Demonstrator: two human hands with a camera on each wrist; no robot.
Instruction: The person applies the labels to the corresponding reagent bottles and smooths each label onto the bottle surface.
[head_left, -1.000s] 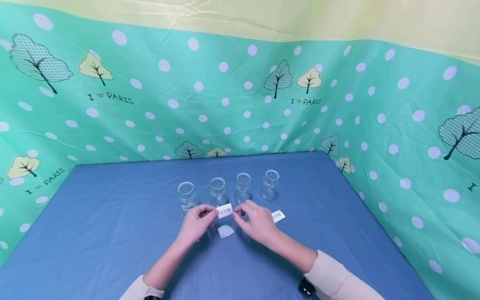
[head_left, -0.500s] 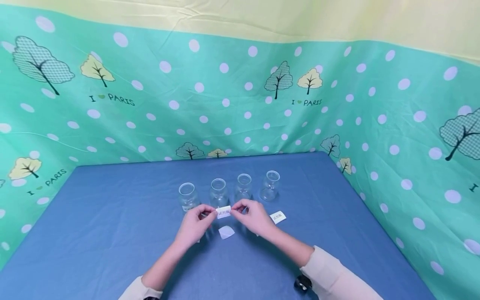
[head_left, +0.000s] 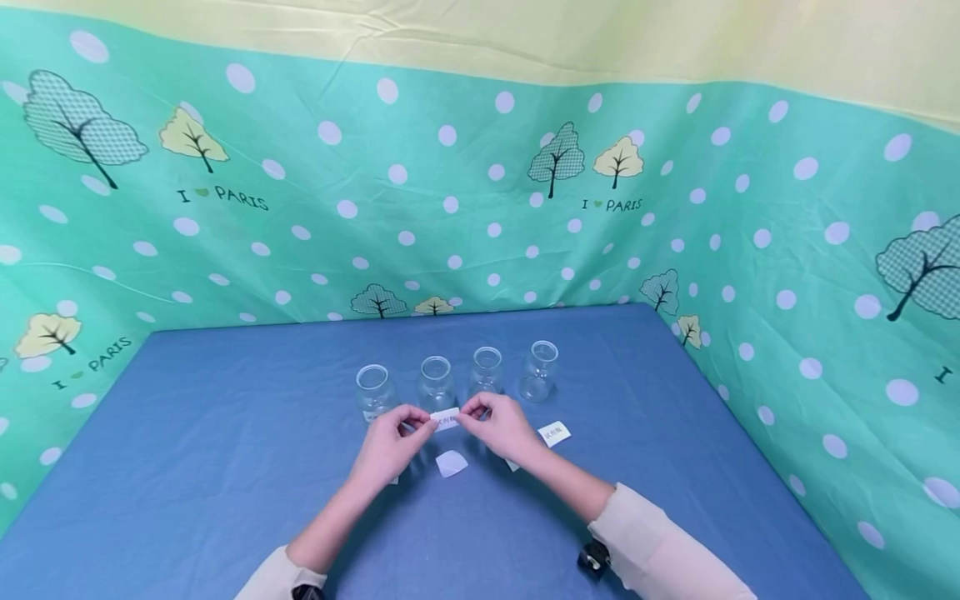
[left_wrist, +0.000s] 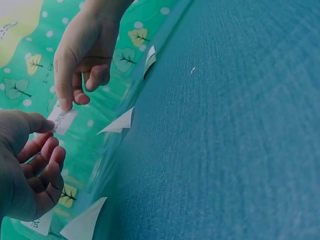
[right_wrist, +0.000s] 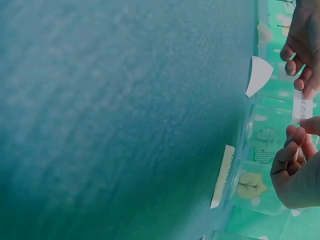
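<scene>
A small white label with handwritten characters (head_left: 446,418) is stretched between both hands, in front of the second glass jar from the left (head_left: 436,379). My left hand (head_left: 390,446) pinches its left end between thumb and forefinger. The right end is pinched by my right hand (head_left: 506,429). In the left wrist view the label (left_wrist: 62,120) spans from the left hand (left_wrist: 30,165) to the right hand (left_wrist: 90,50). Whether it touches the jar I cannot tell. The leftmost jar (head_left: 374,387) bears a similar label, partly hidden by the left hand.
Two more glass jars stand to the right, one (head_left: 487,372) behind the right hand and one (head_left: 538,371) farther right. A curled blank paper piece (head_left: 452,463) lies between the forearms. Another written label (head_left: 554,433) lies right of the right hand on the blue tablecloth (head_left: 637,500).
The right hand has shifted slightly left and up, closing on the label's right end. The label has moved a little left and up, nearer the second jar.
</scene>
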